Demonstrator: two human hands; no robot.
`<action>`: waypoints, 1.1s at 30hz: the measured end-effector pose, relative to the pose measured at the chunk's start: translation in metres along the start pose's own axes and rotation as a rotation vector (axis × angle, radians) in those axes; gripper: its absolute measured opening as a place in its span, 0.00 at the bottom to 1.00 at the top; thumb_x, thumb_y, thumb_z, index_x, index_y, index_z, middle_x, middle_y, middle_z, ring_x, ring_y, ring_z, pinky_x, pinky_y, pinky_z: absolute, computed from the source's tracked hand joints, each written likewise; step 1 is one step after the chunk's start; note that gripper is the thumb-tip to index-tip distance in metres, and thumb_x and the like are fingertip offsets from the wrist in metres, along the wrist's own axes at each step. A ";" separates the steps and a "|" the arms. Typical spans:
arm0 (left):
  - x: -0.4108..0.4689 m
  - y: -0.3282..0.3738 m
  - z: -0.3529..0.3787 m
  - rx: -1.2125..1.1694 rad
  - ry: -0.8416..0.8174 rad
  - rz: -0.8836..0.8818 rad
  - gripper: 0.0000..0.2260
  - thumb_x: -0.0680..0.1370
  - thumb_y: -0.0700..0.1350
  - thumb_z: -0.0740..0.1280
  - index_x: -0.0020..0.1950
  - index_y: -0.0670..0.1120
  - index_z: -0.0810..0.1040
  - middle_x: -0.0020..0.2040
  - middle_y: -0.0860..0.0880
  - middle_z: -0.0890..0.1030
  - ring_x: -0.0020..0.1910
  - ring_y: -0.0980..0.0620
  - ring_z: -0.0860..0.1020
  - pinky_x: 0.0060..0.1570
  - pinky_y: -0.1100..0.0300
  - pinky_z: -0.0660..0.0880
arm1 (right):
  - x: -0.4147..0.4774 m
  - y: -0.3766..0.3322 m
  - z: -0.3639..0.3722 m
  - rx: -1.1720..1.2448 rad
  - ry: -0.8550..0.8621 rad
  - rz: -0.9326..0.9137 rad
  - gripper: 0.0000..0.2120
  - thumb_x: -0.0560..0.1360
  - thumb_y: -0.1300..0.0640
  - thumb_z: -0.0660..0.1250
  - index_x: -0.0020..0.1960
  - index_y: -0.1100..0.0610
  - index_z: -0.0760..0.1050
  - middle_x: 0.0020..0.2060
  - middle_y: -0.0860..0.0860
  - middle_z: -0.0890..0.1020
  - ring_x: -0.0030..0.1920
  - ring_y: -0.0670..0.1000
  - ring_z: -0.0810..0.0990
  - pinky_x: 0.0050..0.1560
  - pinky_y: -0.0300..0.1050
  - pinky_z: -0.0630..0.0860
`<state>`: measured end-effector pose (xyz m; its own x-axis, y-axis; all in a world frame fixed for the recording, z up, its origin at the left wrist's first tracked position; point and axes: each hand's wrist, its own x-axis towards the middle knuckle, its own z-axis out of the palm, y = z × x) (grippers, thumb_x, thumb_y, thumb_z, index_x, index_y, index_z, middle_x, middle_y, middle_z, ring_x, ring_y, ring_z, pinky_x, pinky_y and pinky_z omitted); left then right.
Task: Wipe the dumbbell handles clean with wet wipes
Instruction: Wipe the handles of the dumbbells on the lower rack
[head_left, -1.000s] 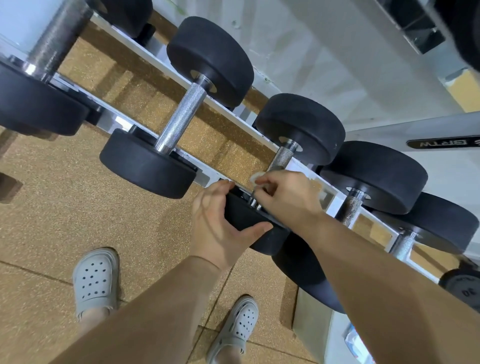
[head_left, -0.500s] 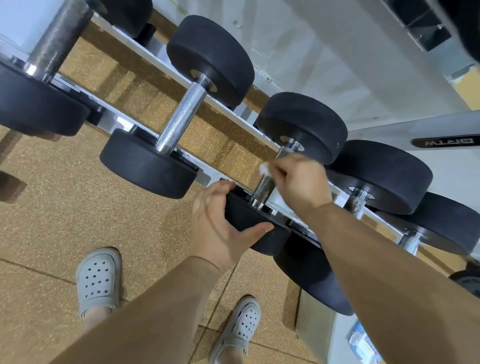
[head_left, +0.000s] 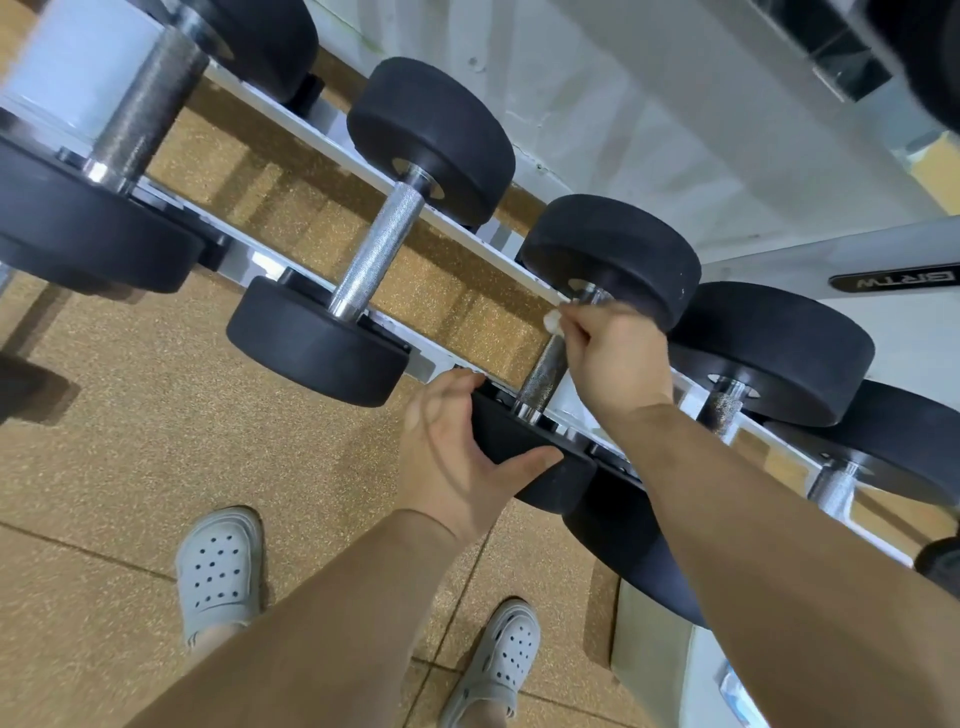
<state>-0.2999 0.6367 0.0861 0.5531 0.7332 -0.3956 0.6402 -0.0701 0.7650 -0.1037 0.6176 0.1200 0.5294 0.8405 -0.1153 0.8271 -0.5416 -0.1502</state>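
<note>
Dumbbell (head_left: 623, 254) lies across the rack (head_left: 332, 150), third from the left in the row; long axis runs diagonally, near head (head_left: 514, 436) toward the person, far head toward the white wall; the handle (head_left: 544, 373) slopes from lower left to upper right in the head view.

Right hand (head_left: 618, 358) sits at the handle's far end, just under the far head; its fingers are curled tight round the handle with the wet wipe (head_left: 552, 321) pinched inside, only a small white tuft showing at the fingertips; the right forearm comes in from the dumbbell's right, crossing over the next dumbbell's (head_left: 769, 353) near head.

Left hand (head_left: 447, 457) clamps the near head; fingers hooked over its left edge, thumb spread along its near face; the left forearm reaches in from the near side.

Bare knurled handle shows between the right hand and the near head; that stretch is uncovered.

Left of the dumbbell, a gap of speckled floor (head_left: 130, 441) separates it from the larger dumbbell (head_left: 374, 254), which lies parallel; on the right the next heads sit close, almost touching the far head.

On the near side the floor is open; two grey clogs (head_left: 218, 566) stand there, well apart from the near head.
</note>
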 end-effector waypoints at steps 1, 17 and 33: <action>0.001 0.004 -0.004 0.056 -0.017 0.012 0.46 0.63 0.78 0.62 0.71 0.49 0.70 0.67 0.52 0.73 0.69 0.50 0.68 0.72 0.52 0.66 | -0.009 -0.005 0.001 0.039 -0.093 -0.047 0.09 0.80 0.57 0.66 0.51 0.54 0.85 0.43 0.53 0.83 0.42 0.55 0.80 0.42 0.45 0.75; 0.087 -0.035 -0.167 0.212 0.275 -0.072 0.18 0.80 0.54 0.57 0.56 0.43 0.80 0.53 0.39 0.81 0.56 0.35 0.75 0.59 0.44 0.68 | 0.011 -0.139 -0.032 0.693 -0.161 0.263 0.05 0.74 0.46 0.74 0.45 0.47 0.82 0.35 0.46 0.79 0.34 0.43 0.73 0.37 0.37 0.71; 0.101 -0.047 -0.147 -0.081 0.251 -0.233 0.11 0.83 0.49 0.61 0.50 0.45 0.79 0.48 0.48 0.81 0.51 0.47 0.76 0.50 0.54 0.67 | 0.055 -0.172 0.043 0.937 0.045 0.336 0.09 0.76 0.57 0.70 0.51 0.45 0.73 0.38 0.49 0.75 0.37 0.45 0.74 0.40 0.41 0.75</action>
<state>-0.3525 0.8132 0.0849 0.2425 0.8672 -0.4348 0.6837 0.1652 0.7108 -0.2246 0.7561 0.0968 0.7314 0.6303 -0.2603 0.1595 -0.5292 -0.8333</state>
